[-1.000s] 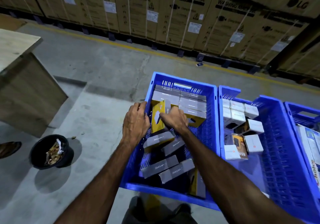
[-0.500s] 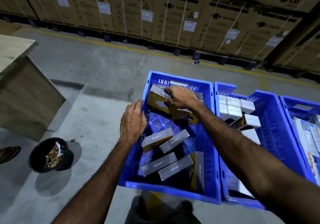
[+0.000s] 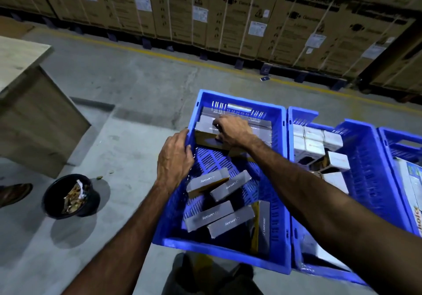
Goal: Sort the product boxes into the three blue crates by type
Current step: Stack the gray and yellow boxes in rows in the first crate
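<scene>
The right hand (image 3: 233,130) was down on the grey-and-yellow box (image 3: 205,132) at the far end of the left crate (image 3: 279,180), fingers curled over its top edge, seating it against the stacked row (image 3: 260,124) along the back wall. The left hand (image 3: 174,160) rested on the crate's left rim with fingers loosely draped over the edge, holding nothing but the plastic.

The risk, as it looked: that box stood at the open end of the row, with bare crate floor just in front of it. Released before it sat flush, it could tip forward onto the lattice. The steadying hand mattered too; a shove on the rim might have slid the crate against the middle crate (image 3: 365,171), which touched its right side.

The boxes themselves were slim and rectangular, grey tops printed with small white lettering, yellow showing on the sides. Five loose boxes (image 3: 209,181) lay scattered at odd angles toward the near end, one propped on edge against the right wall. Whether the held box was fully down was hard to say, since the hand covered much of it. White cartons (image 3: 328,138) filled the middle crate.
</scene>
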The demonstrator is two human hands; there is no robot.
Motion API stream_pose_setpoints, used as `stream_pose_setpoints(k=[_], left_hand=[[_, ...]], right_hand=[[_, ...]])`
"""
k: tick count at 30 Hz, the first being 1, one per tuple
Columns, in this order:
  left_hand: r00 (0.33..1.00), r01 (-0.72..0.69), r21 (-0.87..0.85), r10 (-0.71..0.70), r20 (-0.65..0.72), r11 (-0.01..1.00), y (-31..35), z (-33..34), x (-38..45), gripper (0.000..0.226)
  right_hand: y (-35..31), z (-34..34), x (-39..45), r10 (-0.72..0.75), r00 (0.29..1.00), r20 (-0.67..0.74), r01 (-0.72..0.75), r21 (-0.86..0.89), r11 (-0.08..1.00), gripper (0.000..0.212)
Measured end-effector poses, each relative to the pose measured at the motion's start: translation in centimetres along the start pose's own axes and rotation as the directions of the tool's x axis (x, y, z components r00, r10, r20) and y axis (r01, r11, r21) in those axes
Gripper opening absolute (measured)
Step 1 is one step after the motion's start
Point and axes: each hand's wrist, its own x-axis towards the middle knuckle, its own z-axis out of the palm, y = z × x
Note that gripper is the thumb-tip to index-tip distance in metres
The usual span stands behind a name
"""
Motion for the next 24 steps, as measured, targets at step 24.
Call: stream_pose_setpoints(k=[24], left_hand=[[1.000, 0.011, -0.009, -0.010, 0.012, 1.000, -0.6, 0.5, 0.1, 0.046]], right_hand=[[-1.0, 3.3, -5.6, 0.078, 0.997, -0.004, -0.069, 0.418, 0.906, 0.034]])
